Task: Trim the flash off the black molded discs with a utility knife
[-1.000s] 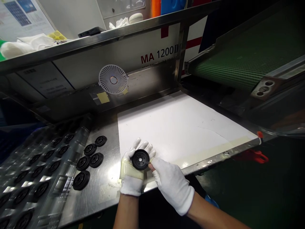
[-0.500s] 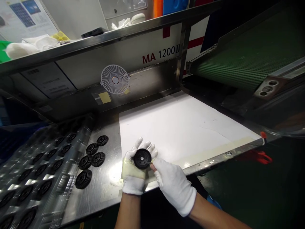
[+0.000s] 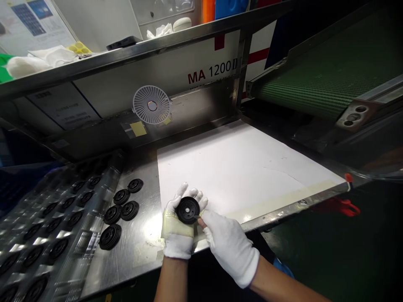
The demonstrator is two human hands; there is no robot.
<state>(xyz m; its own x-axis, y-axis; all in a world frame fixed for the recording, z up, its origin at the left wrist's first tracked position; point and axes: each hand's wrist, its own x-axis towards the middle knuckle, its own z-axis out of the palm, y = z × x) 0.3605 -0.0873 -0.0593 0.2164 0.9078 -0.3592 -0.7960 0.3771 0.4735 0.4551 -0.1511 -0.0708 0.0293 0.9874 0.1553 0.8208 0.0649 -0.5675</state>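
Well, a black ribbed rubber disc [image 3: 187, 210] lies flat on the palm of the left hand in a white cotton glove [image 3: 178, 226], near the bottom centre of the frame. It faces up, with a small round hole at its centre, and being round it shows no long axis. The left fingers rise behind its far rim in a loose, open cradle. The right hand in a white cotton glove [image 3: 229, 247] comes in from the lower right, its fingertips [image 3: 204, 219] pinched narrow on a thin pointed tool [image 3: 197, 217] just beside the disc's edge.

To the left, on a bare stainless steel bench top [image 3: 143, 209], lie five matching black discs [image 3: 129, 210], beside a clear plastic tray of moulded pockets [image 3: 59, 247] holding more at lower left. A white sheet [image 3: 226, 176] with pale masking tape [image 3: 283, 201] along its near edge covers the bench ahead. Above it, a round white fan [image 3: 151, 105] stands below a white machine panel [image 3: 201, 58] marked MA 1200 II, and a green ribbed conveyor belt [image 3: 330, 79] fills the upper right.
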